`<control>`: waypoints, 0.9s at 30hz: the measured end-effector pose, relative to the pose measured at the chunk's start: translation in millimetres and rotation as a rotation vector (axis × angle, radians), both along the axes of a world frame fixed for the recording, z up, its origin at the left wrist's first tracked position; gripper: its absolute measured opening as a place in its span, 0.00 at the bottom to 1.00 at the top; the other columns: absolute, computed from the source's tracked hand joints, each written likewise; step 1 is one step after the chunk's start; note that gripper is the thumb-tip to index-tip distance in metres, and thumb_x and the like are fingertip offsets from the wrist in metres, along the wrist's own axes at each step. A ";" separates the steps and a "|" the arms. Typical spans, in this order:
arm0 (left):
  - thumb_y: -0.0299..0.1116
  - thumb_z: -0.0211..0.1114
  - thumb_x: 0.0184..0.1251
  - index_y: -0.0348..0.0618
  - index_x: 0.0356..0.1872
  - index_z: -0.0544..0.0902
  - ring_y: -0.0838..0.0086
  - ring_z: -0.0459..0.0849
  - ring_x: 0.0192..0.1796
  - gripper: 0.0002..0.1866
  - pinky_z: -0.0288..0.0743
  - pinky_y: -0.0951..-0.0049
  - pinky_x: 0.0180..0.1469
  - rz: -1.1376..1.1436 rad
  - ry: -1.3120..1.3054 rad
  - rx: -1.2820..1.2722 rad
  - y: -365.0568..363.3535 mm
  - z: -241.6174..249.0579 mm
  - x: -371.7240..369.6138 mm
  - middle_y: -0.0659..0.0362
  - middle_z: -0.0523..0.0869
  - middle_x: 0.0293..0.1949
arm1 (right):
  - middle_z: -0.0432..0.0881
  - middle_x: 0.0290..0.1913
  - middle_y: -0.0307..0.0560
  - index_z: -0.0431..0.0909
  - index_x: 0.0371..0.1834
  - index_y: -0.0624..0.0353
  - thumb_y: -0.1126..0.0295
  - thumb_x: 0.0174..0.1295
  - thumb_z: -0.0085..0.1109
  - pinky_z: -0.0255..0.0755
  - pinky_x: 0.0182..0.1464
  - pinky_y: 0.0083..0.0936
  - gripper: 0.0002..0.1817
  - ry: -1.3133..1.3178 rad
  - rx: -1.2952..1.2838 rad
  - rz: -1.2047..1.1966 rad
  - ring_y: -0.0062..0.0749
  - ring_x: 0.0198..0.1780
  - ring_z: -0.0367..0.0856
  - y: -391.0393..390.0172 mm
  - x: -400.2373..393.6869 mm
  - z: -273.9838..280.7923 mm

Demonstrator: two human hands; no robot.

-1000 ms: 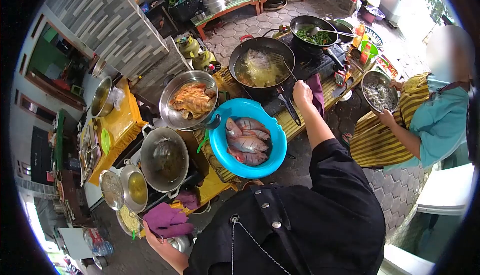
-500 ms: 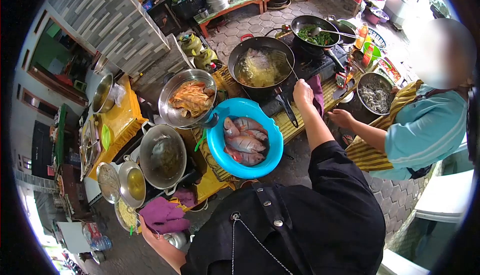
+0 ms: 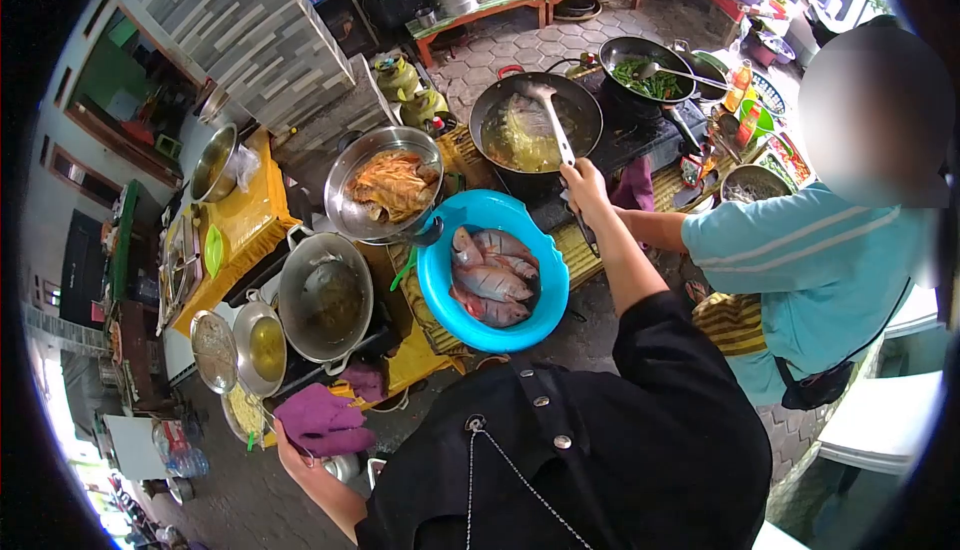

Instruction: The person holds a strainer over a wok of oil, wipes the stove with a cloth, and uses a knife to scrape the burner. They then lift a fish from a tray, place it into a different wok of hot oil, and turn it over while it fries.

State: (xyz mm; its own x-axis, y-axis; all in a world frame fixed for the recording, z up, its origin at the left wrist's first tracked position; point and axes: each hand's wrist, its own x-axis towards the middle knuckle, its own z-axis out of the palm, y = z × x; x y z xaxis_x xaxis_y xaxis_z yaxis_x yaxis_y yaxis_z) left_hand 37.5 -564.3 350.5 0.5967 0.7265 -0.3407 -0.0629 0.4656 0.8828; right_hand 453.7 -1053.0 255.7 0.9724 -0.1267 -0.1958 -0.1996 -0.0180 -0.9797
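Note:
My right hand (image 3: 587,193) grips the pale handle of a spatula (image 3: 557,130), its head over the far edge of a frying pan (image 3: 488,155) where a fish (image 3: 530,118) lies in bubbling oil. Low on the left, my left hand (image 3: 292,452) is closed on a purple cloth (image 3: 322,420). A mesh skimmer (image 3: 214,350) has its thin handle running toward that hand. Between my arms, a blue basin (image 3: 437,295) holds several raw reddish fish (image 3: 495,285). Fried fish (image 3: 388,185) fill a steel strainer bowl (image 3: 340,212) behind it.
At right a person in a turquoise shirt (image 3: 790,250) reaches toward the stove, the hand partly behind my forearm. A wok of green vegetables (image 3: 640,80) stands beyond the frying pan. To the left are a large oily wok (image 3: 325,295) and a smaller oil pan (image 3: 268,358).
The spatula now shows broad side up, its handle raised, and my right hand is slightly farther left. The person at right has leaned in with an arm stretched toward the stove.

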 end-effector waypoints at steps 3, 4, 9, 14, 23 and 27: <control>0.45 0.55 0.64 0.35 0.50 0.72 0.64 0.80 0.45 0.23 0.74 0.66 0.49 0.005 0.002 -0.021 -4.6 1.1 1.1 0.53 0.80 0.46 | 0.76 0.22 0.54 0.69 0.41 0.65 0.65 0.57 0.54 0.66 0.18 0.34 0.15 0.008 -0.131 -0.025 0.38 0.20 0.78 9.8 21.8 -20.4; 0.45 0.55 0.64 0.35 0.50 0.72 0.64 0.80 0.46 0.23 0.74 0.65 0.49 -0.022 -0.021 -0.032 -4.8 0.4 1.2 0.53 0.80 0.47 | 0.76 0.24 0.57 0.69 0.41 0.64 0.66 0.57 0.55 0.67 0.22 0.36 0.15 -0.276 -0.425 -0.008 0.43 0.24 0.78 11.8 27.2 -33.2; 0.45 0.55 0.64 0.35 0.51 0.72 0.64 0.80 0.47 0.23 0.73 0.64 0.50 0.027 -0.018 -0.048 7.9 -21.7 -11.1 0.52 0.79 0.48 | 0.76 0.29 0.63 0.68 0.41 0.62 0.67 0.58 0.51 0.68 0.33 0.43 0.12 -0.335 -0.859 0.139 0.59 0.35 0.76 29.9 13.1 -5.3; 0.44 0.55 0.64 0.35 0.52 0.72 0.63 0.80 0.47 0.23 0.73 0.65 0.51 0.051 -0.033 -0.101 13.1 -32.2 -17.9 0.52 0.79 0.49 | 0.77 0.28 0.59 0.67 0.39 0.57 0.67 0.59 0.48 0.68 0.33 0.44 0.09 -0.345 -1.046 0.364 0.56 0.33 0.77 30.6 26.7 -23.5; 0.45 0.55 0.64 0.36 0.51 0.72 0.64 0.80 0.47 0.23 0.73 0.65 0.50 0.061 -0.010 -0.103 1.5 -24.3 -18.0 0.53 0.79 0.48 | 0.79 0.38 0.56 0.67 0.46 0.62 0.70 0.62 0.36 0.73 0.39 0.41 0.14 -0.231 -1.385 0.440 0.48 0.41 0.79 11.0 17.5 17.3; 0.45 0.55 0.65 0.35 0.51 0.72 0.64 0.80 0.46 0.23 0.74 0.65 0.49 0.108 -0.015 -0.098 2.8 -28.3 -21.1 0.53 0.79 0.47 | 0.79 0.39 0.57 0.69 0.45 0.63 0.67 0.64 0.34 0.72 0.40 0.41 0.15 -0.237 -1.340 0.407 0.49 0.41 0.79 14.4 13.9 16.1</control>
State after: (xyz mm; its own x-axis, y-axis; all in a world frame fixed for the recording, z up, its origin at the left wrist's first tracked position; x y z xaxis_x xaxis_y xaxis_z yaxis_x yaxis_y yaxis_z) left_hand 16.5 -561.5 322.2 0.5226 0.7505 -0.4046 -0.1300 0.5391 0.8321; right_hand 467.6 -1038.5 271.8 0.9778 0.2088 0.0174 0.2084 -0.9605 -0.1846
